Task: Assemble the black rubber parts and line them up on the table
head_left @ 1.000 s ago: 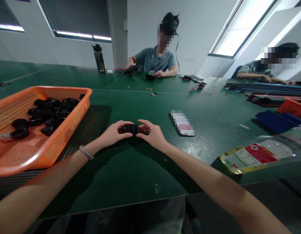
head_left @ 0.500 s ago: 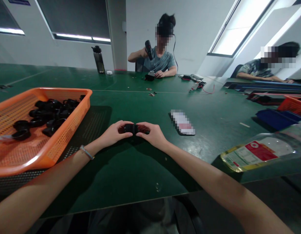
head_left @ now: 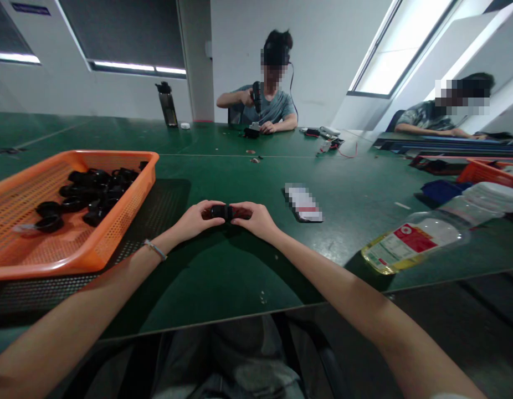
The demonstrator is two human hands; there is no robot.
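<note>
My left hand and my right hand meet over the green table, both gripping a small black ring-shaped part between thumbs and fingertips. The part sits low, just above or on the table surface. A thin bracelet is on my left wrist. To my left stands an orange mesh tray holding several similar black rings.
A phone lies flat just right of my hands. A clear bottle of yellowish liquid lies on its side near the right table edge. A person across the table holds a black tool. Another person sits at far right near blue and orange trays.
My hands stay closed on the black part, pressed slightly closer together. The view has tilted down a little. The person opposite raised a black tool, then brought it down in front of the chest.
</note>
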